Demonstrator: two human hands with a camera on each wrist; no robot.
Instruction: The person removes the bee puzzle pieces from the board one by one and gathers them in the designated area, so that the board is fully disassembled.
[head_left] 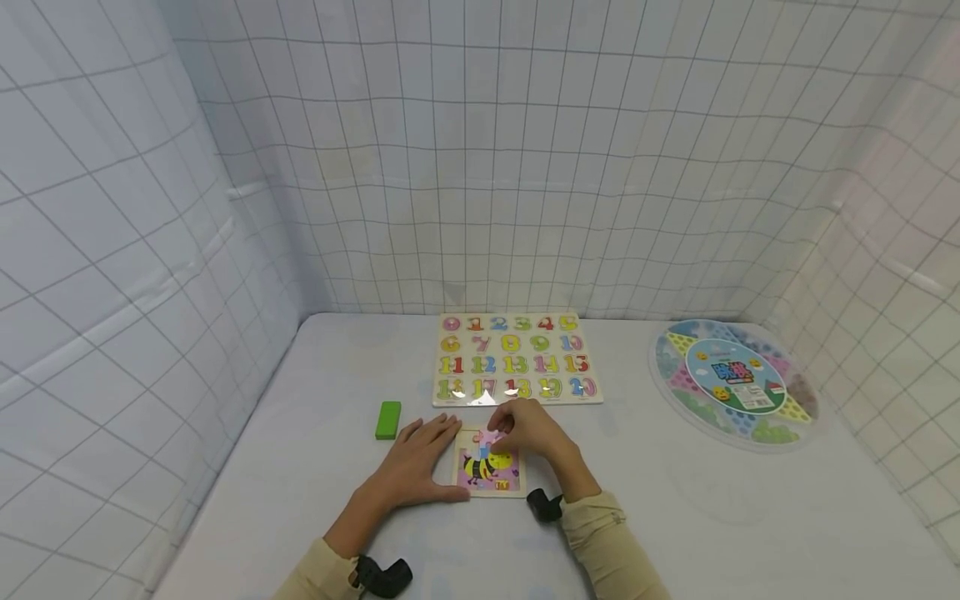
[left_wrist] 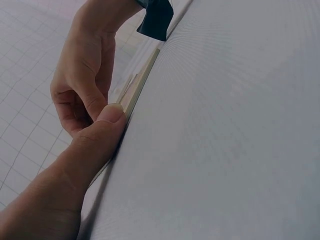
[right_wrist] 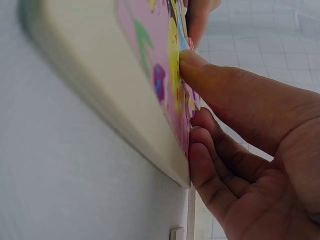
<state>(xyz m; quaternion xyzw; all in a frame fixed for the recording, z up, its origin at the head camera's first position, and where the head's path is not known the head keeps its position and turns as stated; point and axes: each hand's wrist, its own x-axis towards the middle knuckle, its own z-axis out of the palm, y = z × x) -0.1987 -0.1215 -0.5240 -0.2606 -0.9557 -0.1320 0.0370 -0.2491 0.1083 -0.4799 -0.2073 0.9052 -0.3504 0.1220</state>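
Observation:
A small bee jigsaw puzzle (head_left: pixel 489 483) lies in a pale wooden tray on the table. My left hand (head_left: pixel 414 467) is spread along its left side, with fingers extended and the thumb at the lower edge. In the left wrist view, the left thumb (left_wrist: pixel 100 135) touches the side of the tray (left_wrist: pixel 142 80). Over the puzzle's upper part, my right hand (head_left: pixel 527 429) bends its fingers and pinches a puzzle piece. From the right wrist, the pink piece (right_wrist: pixel 192 102) shows tilted between thumb and fingers, against the picture; its far side is hidden.
A green block (head_left: pixel 387 420) lies left of the puzzle. Behind it is a number board (head_left: pixel 517 354) with coloured digits from 0 to 20. A round board-game package (head_left: pixel 735 385) in clear wrapping is at the right. Grid-patterned sheets (head_left: pixel 480 167) enclose the table.

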